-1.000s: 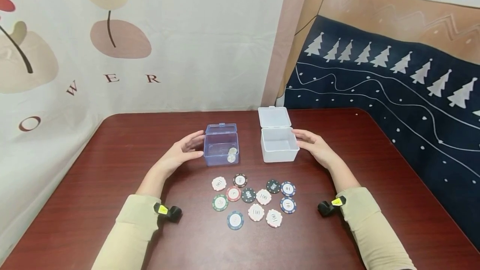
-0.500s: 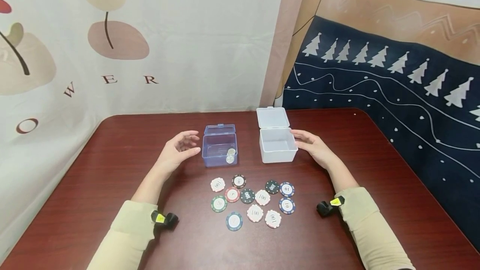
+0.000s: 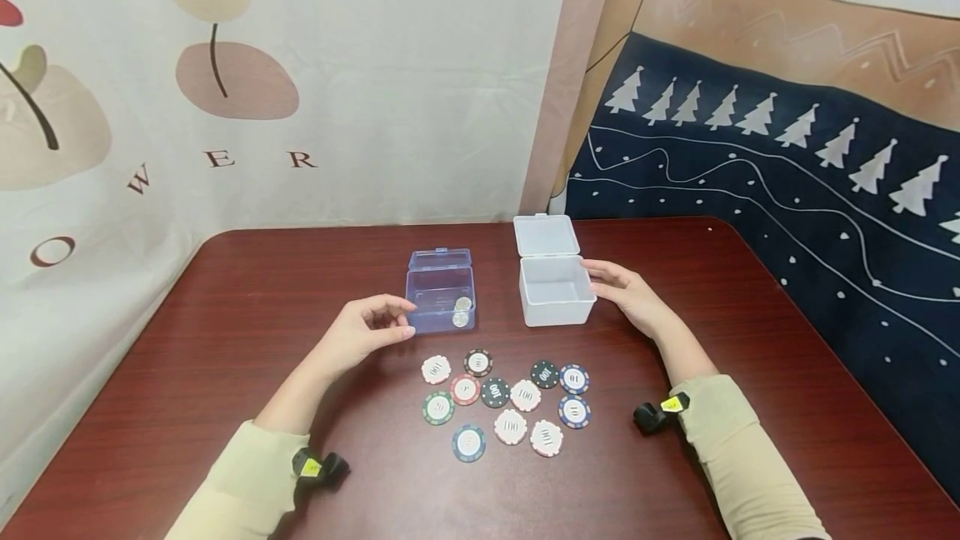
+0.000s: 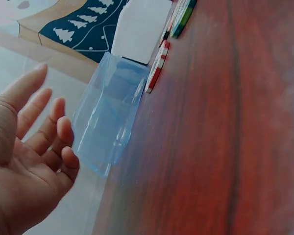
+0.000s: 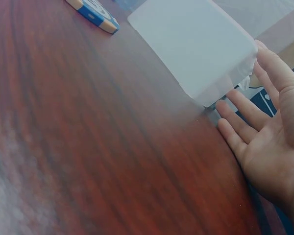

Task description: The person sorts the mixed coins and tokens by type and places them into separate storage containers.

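Note:
A translucent blue box with its lid raised stands left of centre in the head view; silvery coin-like discs lie in its right part. My left hand is at its front left corner, fingers loosely bent and holding nothing; whether they touch the box cannot be told. In the left wrist view that hand is beside the blue box. To the right stands a white box, lid raised. My right hand rests its fingertips against that box's right side, also seen in the right wrist view.
Several poker chips in white, black, red, green and blue, among them a red chip and a blue chip, lie flat before the boxes on the brown table. A patterned cloth hangs behind the table's far edge.
My left hand first drew away leftward from the blue box's left side, then came forward and down to its front left corner. The right hand, boxes and chips have stayed in place.

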`<state>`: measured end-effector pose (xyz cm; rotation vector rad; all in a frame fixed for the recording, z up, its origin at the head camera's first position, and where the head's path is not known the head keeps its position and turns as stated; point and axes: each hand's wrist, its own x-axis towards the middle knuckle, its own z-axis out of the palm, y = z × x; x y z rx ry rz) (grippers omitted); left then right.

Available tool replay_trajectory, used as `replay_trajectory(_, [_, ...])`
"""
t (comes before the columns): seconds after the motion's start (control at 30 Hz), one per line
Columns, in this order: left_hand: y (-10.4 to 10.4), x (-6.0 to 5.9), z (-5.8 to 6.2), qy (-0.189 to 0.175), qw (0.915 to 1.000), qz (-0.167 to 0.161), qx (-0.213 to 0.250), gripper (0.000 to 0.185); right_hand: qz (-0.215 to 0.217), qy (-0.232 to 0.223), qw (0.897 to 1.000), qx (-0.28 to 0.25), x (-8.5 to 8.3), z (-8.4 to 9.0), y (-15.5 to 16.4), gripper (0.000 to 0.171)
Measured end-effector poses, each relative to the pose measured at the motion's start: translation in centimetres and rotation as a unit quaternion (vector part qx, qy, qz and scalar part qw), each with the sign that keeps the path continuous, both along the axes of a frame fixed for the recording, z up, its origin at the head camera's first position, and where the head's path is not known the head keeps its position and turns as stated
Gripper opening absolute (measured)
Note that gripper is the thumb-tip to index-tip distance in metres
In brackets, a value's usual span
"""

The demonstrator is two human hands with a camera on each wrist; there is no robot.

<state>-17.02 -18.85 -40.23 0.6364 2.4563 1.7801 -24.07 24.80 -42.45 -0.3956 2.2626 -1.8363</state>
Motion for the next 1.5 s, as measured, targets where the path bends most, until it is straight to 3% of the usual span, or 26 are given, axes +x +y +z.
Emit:
replay_trajectory(0.27, [0.5, 0.7, -0.4, -0.049, 0.9956, -0.051, -0.061, 0.036, -0.001, 0.007, 1.000, -0.001, 0.0, 0.0, 0.1, 0.051])
replay_trajectory(0.77, [0.9, 1.1, -1.3, -0.029, 0.9872, -0.096, -0.124, 0.034, -0.006, 0.002, 1.000, 0.000, 0.0, 0.0, 0.1, 0.052])
replay_trajectory(1.17, [1.8, 1.4, -1.7, 0.032, 0.9742, -0.088, -0.206, 0.042, -0.001, 0.002, 1.000, -0.002, -0.1, -0.3, 0.2, 0.052])
replay_trajectory(1.37, [2.4, 1.4, -1.7, 0.057, 0.9629, -0.070, -0.254, 0.041, 0.001, 0.001, 1.000, -0.005, -0.2, -0.3, 0.2, 0.053])
replay_trajectory(1.5, [2.5, 1.5, -2.0, 0.066, 0.9598, -0.058, -0.267, 0.038, 0.003, 0.005, 1.000, -0.002, -0.3, -0.4, 0.2, 0.052])
